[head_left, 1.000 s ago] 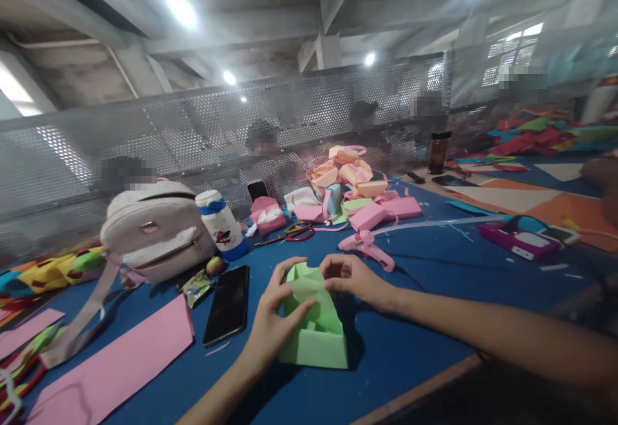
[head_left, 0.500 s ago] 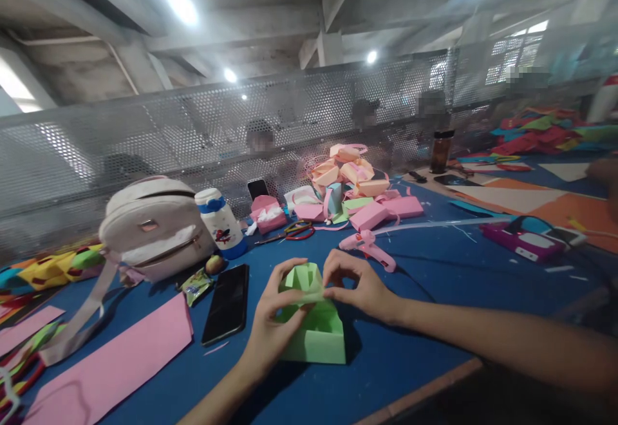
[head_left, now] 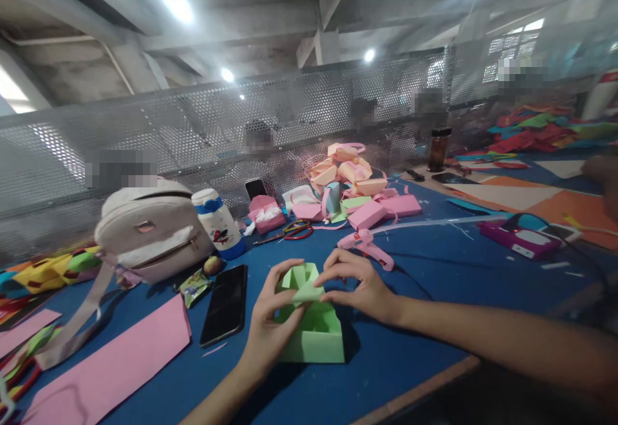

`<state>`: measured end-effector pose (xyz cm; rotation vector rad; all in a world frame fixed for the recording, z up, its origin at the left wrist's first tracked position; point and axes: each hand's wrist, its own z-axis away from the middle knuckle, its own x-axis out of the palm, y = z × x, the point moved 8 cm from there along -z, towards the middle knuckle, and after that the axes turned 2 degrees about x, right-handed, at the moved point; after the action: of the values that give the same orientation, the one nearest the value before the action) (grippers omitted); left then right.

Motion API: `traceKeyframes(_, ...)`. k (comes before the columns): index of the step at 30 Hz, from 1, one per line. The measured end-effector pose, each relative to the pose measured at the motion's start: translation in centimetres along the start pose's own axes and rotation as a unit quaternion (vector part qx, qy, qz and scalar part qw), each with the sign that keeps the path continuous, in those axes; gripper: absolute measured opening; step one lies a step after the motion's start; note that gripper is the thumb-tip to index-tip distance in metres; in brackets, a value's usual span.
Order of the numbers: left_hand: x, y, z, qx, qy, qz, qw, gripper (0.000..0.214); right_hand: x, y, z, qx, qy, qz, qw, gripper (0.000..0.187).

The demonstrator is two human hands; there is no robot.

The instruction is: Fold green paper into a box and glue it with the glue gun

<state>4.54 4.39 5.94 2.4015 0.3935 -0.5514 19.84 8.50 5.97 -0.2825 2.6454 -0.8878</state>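
Watching from far through the head camera, I find the green paper box [head_left: 311,346] standing on the blue table [head_left: 396,360], between the two hands and near the front edge. Its front wall is upright, and across its middle lies a pale green flap [head_left: 309,292], which seems to be part of the same box.

For working this fold well, I would ask for a light and even pinch along the crease, because thin paper can bend easily under strong pressure. I would also want the left side well supported, so that the walls do not lean.

The left hand [head_left: 273,315] is partly open, curved around the left side of the box; its thumb and index finger come to the flap, while another finger reaches the far part. The right hand [head_left: 362,283] is narrow: thumb and index finger pinch the right end of the flap, with only a small gap that I can see. Just beyond it lies a pink glue gun [head_left: 369,249], and left of the left hand is a black phone [head_left: 223,309].
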Motion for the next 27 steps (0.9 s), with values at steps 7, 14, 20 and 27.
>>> traceKeyframes(7, -0.4, -0.3, 0.3, -0.005, 0.021, -0.028, 0.999, 0.025, 0.5, -0.1, 0.0, 0.021, -0.026, 0.0, 0.999, 0.02)
traceKeyframes(14, -1.3, -0.6, 0.3, -0.047, 0.064, -0.057, 0.995, 0.007, 0.4, 0.4, 0.0, 0.039, -0.018, 0.029, 0.999, 0.011)
traceKeyframes(20, -2.1, -1.2, 0.4, -0.117, 0.146, 0.045, 0.981, 0.032, 0.1, 1.5, 0.0, 0.113, 0.004, 0.001, 0.994, 0.005)
traceKeyframes(27, -2.5, -1.7, 0.8, -0.168, 0.16, 0.014, 0.973, 0.038, 0.3, 2.9, -0.1, 0.218, 0.01, -0.056, 0.974, 0.005)
